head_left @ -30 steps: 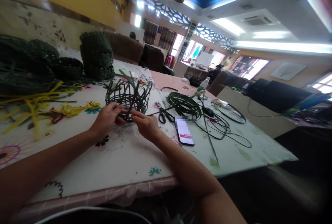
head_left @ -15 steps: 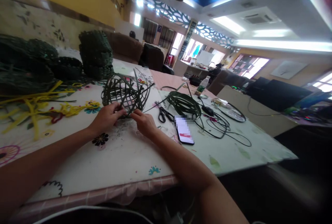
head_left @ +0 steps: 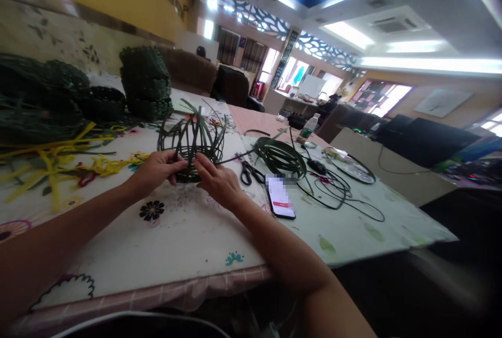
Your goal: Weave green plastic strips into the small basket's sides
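Along the near edge of the table (head_left: 172, 244), checked pinkish cloth hangs below a white, flower-printed cover. Well in from this edge, both hands meet at the near side of an openwork basket (head_left: 191, 144) of dark green strips, which is on the table, its loose strip ends rising and crossing at the top. The left hand (head_left: 155, 171) has thumb and fingers pinched on the basket's near left side. The right hand (head_left: 219, 184) lays its fingers against the near right side; whether they clamp a strip cannot be told. To the right, nearer the table's right corner, lies a phone (head_left: 280, 203), with black scissors (head_left: 247, 165) just beyond it. A coil of green strips (head_left: 280, 158) lies farther in, a computer mouse (head_left: 316, 166) beside it. Toward the left, yellow strips (head_left: 49, 155) lie tangled. Behind them stands a tall, dark woven piece (head_left: 145, 82). Near the far edge, a bottle (head_left: 308, 128) stands upright; beyond that edge is a black chair (head_left: 231, 87).
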Action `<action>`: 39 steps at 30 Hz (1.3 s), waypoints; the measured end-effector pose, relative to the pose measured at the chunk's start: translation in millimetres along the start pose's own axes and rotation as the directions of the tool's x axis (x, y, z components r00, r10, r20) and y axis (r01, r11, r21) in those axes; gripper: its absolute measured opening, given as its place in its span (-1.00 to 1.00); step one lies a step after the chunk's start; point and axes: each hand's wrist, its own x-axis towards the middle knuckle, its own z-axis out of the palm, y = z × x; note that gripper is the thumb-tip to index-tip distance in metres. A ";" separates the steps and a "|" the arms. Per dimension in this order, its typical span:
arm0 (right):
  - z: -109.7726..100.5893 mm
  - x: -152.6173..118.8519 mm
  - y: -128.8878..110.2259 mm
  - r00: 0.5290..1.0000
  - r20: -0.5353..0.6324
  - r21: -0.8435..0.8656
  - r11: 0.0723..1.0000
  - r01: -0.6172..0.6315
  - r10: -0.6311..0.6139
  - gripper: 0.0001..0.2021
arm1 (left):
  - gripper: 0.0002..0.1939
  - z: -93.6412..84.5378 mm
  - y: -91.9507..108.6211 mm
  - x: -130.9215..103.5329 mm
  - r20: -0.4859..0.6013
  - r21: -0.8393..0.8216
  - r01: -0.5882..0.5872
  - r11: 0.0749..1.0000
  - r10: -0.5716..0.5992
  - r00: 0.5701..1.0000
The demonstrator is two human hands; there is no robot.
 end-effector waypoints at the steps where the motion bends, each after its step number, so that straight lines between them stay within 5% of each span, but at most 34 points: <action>1: -0.9 0.2 -1.2 1.000 -0.015 -0.029 1.000 0.004 -0.004 -0.53 | -0.70 -0.9 2.6 -0.3 -0.003 -0.014 0.009 1.000 -0.009 1.000; 9: -12.3 -3.3 -7.8 0.994 -0.108 -0.106 0.994 0.017 -0.029 -0.27 | -0.70 -6.6 16.5 -4.2 -0.039 -0.117 0.054 0.992 -0.059 0.998; 14: -4.6 -0.6 -14.7 0.980 -0.171 -0.088 0.989 -0.121 0.105 -0.41 | -0.67 -7.4 16.6 -3.6 -0.042 -0.166 0.069 0.984 -0.077 0.996; 17: 2.0 -0.3 -11.2 0.979 -0.194 -0.107 0.991 -0.078 0.056 -0.46 | -0.68 -6.2 14.0 -3.3 -0.031 -0.184 0.081 0.980 -0.088 0.996; 20: 3.2 -1.5 -3.9 0.977 -0.213 -0.133 0.991 -0.032 0.003 -0.47 | -0.71 -4.3 10.7 -4.7 -0.052 -0.153 0.048 0.987 -0.057 0.997; 23: -1.0 -3.2 1.3 0.975 -0.221 -0.147 0.988 -0.044 0.010 -0.46 | -0.64 -2.3 6.8 -8.5 -0.188 0.004 -0.080 0.997 0.079 0.979; 26: -5.5 -4.5 3.0 0.973 -0.232 -0.155 0.987 -0.049 0.012 -0.47 | -0.53 0.5 1.0 -13.1 -0.278 0.405 -0.337 0.850 0.466 0.840; 28: -6.9 -5.3 2.8 0.972 -0.232 -0.144 0.988 -0.051 0.016 -0.49 | -0.52 3.4 -3.7 -15.6 -0.117 0.625 -0.511 0.591 0.717 0.687; 30: -7.1 -6.3 1.8 0.972 -0.233 -0.134 0.990 -0.043 0.010 -0.52 | -0.51 6.8 -8.0 -17.1 0.075 0.684 -0.618 0.388 0.805 0.588; 32: -6.6 -7.5 0.6 0.966 -0.257 -0.149 0.989 -0.024 -0.015 -0.54 | -0.49 9.7 -10.7 -17.8 0.162 0.703 -0.643 0.302 0.813 0.559; 39: -1.7 -9.9 -0.5 0.917 -0.382 -0.237 0.971 0.020 -0.112 -0.73 | -0.59 8.6 -7.9 -17.1 0.158 0.739 -0.634 0.228 0.856 0.493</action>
